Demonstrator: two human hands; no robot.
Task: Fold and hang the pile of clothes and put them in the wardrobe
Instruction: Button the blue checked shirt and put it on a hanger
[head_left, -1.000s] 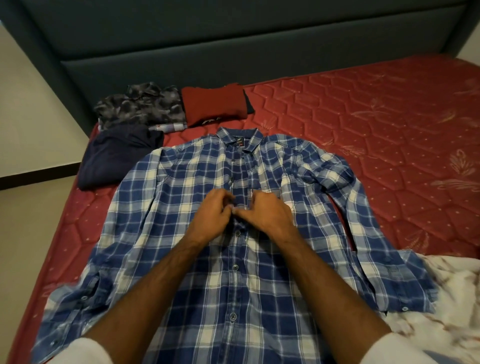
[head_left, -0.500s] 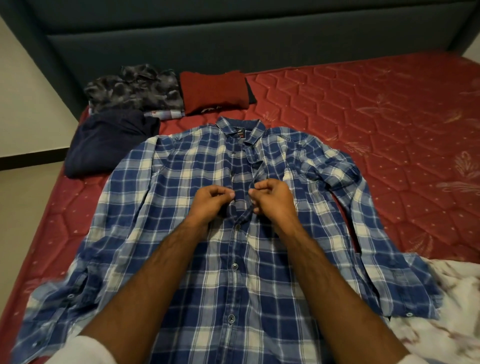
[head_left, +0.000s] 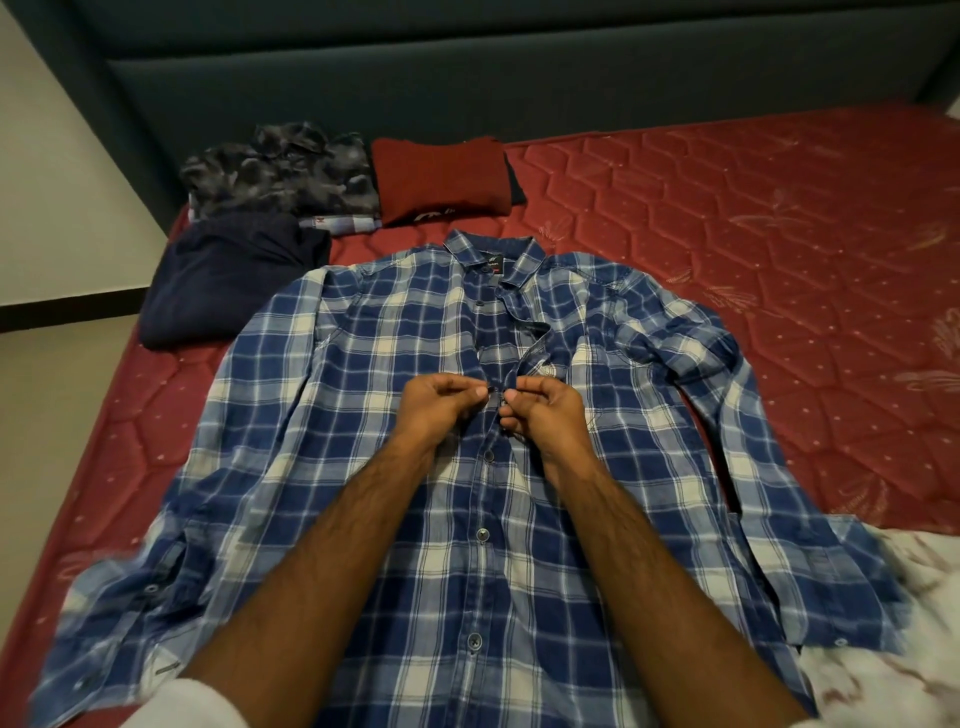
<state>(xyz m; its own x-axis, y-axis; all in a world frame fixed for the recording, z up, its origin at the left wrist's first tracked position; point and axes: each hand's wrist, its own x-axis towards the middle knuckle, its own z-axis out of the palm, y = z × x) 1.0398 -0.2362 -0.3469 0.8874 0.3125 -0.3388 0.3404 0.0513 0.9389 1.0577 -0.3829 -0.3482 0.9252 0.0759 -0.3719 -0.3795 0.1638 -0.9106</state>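
Observation:
A blue and white plaid shirt lies face up on the red mattress, collar at the far end, sleeves spread to both sides. Its lower buttons are closed and the chest is open above my hands. My left hand pinches the left edge of the placket at chest height. My right hand pinches the right edge, fingertips almost meeting the left ones over a button. Folded clothes sit beyond the shirt: a grey camouflage piece, a red one and a dark navy one.
A dark padded headboard runs along the far edge of the bed. The floor and a pale wall lie to the left. A white patterned cloth lies at the near right corner, under the shirt's right cuff.
Both hands have shifted a little up the shirt front, from one button to the one above it, still pinching the placket edges together. The view has moved slightly.

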